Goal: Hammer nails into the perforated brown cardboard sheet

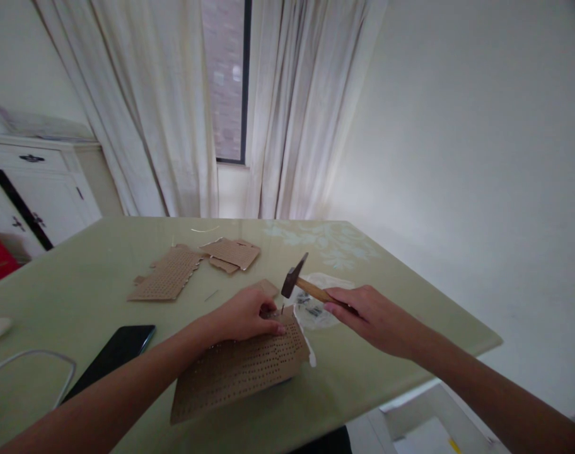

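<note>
Head camera: worn on the person's head, looking from over the near side of the pale green, glossy-topped table [98, 277].
Facing: forward and down across the table, toward long cream fabric curtains [164, 107] beyond its far edge.
Nearness: close to the bare left hand [249, 315] and right hand [369, 316] above the table.
Sides: white wooden cabinet [36, 183] left of the table, plain white wall [458, 157] right of it.

Soft, rather dim light leaves faint reflections on the desk [79, 284]; fine detail looks smeared, the upper-right corner dark.
</note>
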Available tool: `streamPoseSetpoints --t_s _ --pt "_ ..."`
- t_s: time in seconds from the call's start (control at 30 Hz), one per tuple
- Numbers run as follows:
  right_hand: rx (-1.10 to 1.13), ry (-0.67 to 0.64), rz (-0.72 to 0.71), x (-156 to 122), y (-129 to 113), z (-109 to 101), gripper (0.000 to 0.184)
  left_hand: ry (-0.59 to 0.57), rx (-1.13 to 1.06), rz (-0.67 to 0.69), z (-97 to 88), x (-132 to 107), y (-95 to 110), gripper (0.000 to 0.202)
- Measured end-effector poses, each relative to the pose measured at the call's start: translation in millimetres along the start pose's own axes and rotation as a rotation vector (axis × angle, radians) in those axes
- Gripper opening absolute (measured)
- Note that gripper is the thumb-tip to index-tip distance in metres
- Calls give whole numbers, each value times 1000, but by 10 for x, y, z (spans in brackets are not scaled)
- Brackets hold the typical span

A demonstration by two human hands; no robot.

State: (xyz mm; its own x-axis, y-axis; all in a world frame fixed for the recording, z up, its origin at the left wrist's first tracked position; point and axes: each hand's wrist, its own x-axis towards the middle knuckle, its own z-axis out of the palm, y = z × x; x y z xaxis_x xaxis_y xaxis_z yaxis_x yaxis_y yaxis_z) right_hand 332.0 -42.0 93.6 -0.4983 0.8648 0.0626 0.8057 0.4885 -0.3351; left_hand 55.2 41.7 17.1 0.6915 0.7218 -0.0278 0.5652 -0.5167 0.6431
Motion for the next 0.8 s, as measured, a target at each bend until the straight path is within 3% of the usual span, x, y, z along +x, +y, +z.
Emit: streamPoseSetpoints --t_s 0.17,0.47,0.6,0.7,0.8 --pt "-33 -82 -8 33 -7 124 32 -4 7 8 17 24 -28 29" --pt "-36 -65 -7 32 44 307 34 9 -18 32 6 11 -23 29" --pt "107 -18 16 14 65 357 33 2 -12 35 8 3 -19 30" --pt "393 54 51 34 113 411 30 -3 6 30 23 -2 -6 32" --pt "644 167 122 154 225 564 39 -5 29 22 -6 9 -15 36"
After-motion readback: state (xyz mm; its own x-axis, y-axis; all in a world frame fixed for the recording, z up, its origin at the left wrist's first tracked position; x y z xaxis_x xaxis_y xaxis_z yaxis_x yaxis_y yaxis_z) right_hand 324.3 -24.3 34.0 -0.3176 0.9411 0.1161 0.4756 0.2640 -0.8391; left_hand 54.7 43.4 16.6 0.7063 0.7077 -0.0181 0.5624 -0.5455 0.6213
